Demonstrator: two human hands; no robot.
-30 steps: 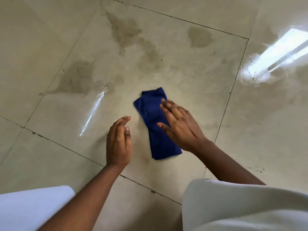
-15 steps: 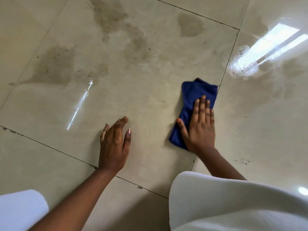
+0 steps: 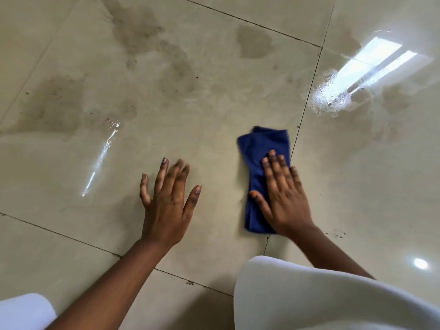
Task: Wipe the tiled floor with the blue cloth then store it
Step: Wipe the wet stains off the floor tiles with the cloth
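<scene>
Surface: glossy beige tiled floor, large square tiles with dark grout lines running diagonally across the view. Dull brownish damp patches sit on the far part of the centre tile; a smaller one lies near that tile's far edge. A wet, bright window reflection glares on the tile to the right, just past the grout line. Specks of grit are scattered along the joints.

Blue cloth: folded into a narrow strip, flat on the centre tile, close against its right-hand grout line. Long axis runs near to far, far end leaning slightly right; far end rumpled, near end square.

Right hand: palm down, fingers extended and together, pressing flat on the near half of the cloth; not clenched around it.

Left hand: fingers spread, palm toward the floor, holding nothing, well left of the cloth; fingertips motion-blurred.

White garment fills the near corners.
</scene>
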